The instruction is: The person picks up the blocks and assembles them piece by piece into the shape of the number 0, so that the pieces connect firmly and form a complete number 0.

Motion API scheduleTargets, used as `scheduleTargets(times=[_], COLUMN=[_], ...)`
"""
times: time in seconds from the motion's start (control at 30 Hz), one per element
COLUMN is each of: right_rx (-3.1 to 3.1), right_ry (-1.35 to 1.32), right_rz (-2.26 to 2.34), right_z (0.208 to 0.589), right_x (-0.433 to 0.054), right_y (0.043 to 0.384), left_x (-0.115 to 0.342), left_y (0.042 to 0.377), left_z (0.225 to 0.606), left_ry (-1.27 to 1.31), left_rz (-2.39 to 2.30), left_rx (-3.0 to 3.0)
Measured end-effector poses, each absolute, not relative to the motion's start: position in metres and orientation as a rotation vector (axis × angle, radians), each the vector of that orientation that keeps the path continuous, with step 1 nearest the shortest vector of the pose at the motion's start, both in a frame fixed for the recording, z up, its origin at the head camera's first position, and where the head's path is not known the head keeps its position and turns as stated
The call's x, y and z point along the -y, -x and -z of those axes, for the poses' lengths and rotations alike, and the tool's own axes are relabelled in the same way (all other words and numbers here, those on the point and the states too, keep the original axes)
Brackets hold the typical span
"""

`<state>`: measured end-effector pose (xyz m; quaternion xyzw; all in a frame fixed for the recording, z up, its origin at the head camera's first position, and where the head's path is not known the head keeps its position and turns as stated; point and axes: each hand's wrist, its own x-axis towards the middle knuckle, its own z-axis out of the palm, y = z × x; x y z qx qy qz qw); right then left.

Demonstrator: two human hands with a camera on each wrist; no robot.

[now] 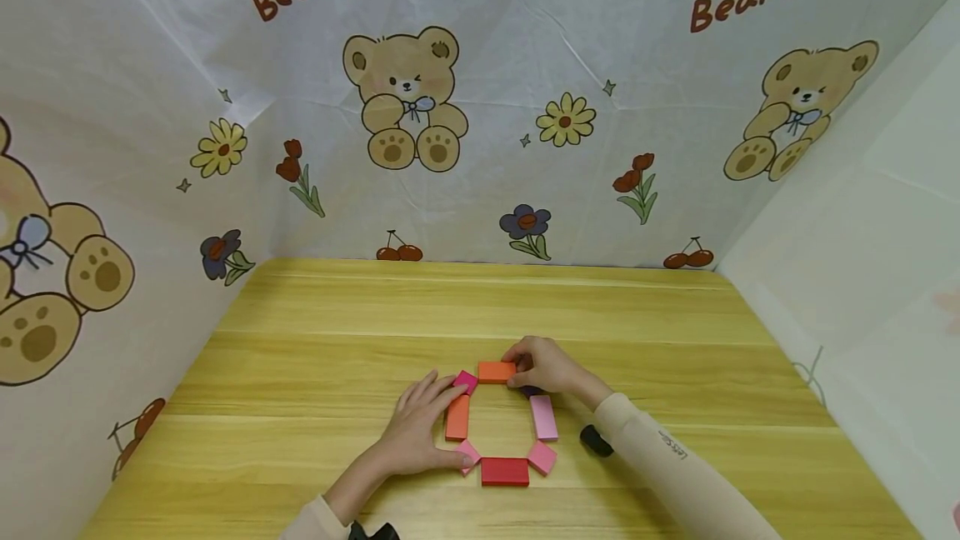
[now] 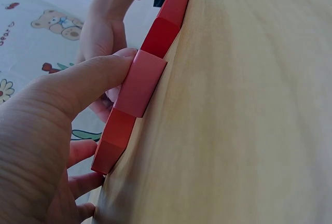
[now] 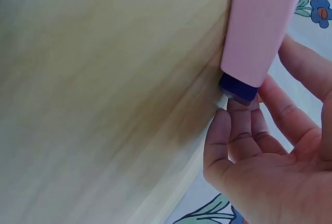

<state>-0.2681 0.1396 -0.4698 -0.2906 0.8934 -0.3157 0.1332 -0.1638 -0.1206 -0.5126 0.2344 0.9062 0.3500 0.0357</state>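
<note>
Several blocks form a ring on the wooden table. My left hand (image 1: 420, 426) spreads along the ring's left side, its thumb touching a pink block (image 2: 140, 83) at the lower left. Its fingertips reach a magenta block (image 1: 466, 381) at the upper left, with an orange-red block (image 1: 457, 418) between. At the top, my right hand (image 1: 546, 367) pinches the right end of an orange block (image 1: 493, 372) between thumb and fingers. Just under this hand lies a dark purple block (image 3: 238, 88), partly hidden, beside the long light pink block (image 3: 262, 27).
A red block (image 1: 505, 472) forms the ring's near side, with a small pink block (image 1: 542, 457) at the lower right corner. A black object (image 1: 596, 441) shows beside the right sleeve. White printed cloth walls (image 1: 480, 190) stand behind and beside the table (image 1: 337, 307).
</note>
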Motion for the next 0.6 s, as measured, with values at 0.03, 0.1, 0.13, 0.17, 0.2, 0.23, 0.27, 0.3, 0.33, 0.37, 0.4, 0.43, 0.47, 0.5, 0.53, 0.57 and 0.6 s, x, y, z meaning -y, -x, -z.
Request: scheduleTargets(times=[0.03,0.1,0.13,0.17,0.2,0.23,0.27,0.3,0.33,0.37,0.4,0.43,0.47,0.5,0.53,0.57,0.6], right_rx=[-2.589,-2.588,-2.589,-2.589,-2.59,-2.592,-2.593,-2.595,-2.594,-2.596,-2.6,-2.605,-2.618,-2.631,-2.652,-2.679,-2.702], right_ry=[0.838,0.846,0.851,0.84,0.835,0.828,0.817,0.802,0.787,0.771,0.763,0.754,0.756,0.762,0.777,0.785,0.797], right_rz=[0.921,0.933,0.939,0.947,0.952,0.956,0.964,0.97,0.978,0.987,0.998,1.014,1.026,1.036,1.04,1.042,1.044], right_z=[0.47,0.47,0.47,0.469,0.469,0.468,0.467,0.466,0.466,0.464,0.464,0.463,0.462,0.461,0.46,0.458,0.458], right_x=[-0.14,-0.141,-0.141,-0.141,-0.142,-0.142,-0.143,-0.144,-0.145,-0.146,-0.148,-0.15,-0.153,-0.155,-0.158,-0.161,-0.163], right_y=[0.268,0.268,0.268,0.267,0.267,0.267,0.266,0.265,0.265,0.264,0.263,0.262,0.261,0.259,0.258,0.256,0.254], left_x=[0.121,0.12,0.12,0.12,0.12,0.12,0.121,0.121,0.121,0.121,0.121,0.121,0.121,0.121,0.121,0.122,0.122], left_y=[0.164,0.164,0.164,0.164,0.164,0.164,0.164,0.164,0.164,0.164,0.164,0.164,0.164,0.164,0.164,0.163,0.163], left_z=[0.513,0.512,0.512,0.512,0.512,0.512,0.512,0.512,0.512,0.512,0.512,0.512,0.513,0.513,0.513,0.513,0.513], left_ry=[-0.722,-0.726,-0.729,-0.73,-0.732,-0.733,-0.734,-0.734,-0.733,-0.732,-0.733,-0.73,-0.727,-0.725,-0.721,-0.717,-0.714], left_rz=[-1.075,-1.078,-1.076,-1.077,-1.077,-1.076,-1.077,-1.077,-1.077,-1.079,-1.081,-1.084,-1.088,-1.09,-1.092,-1.094,-1.098], left_rx=[-2.784,-2.783,-2.784,-2.784,-2.785,-2.786,-2.787,-2.787,-2.788,-2.785,-2.786,-2.784,-2.783,-2.784,-2.784,-2.784,-2.786])
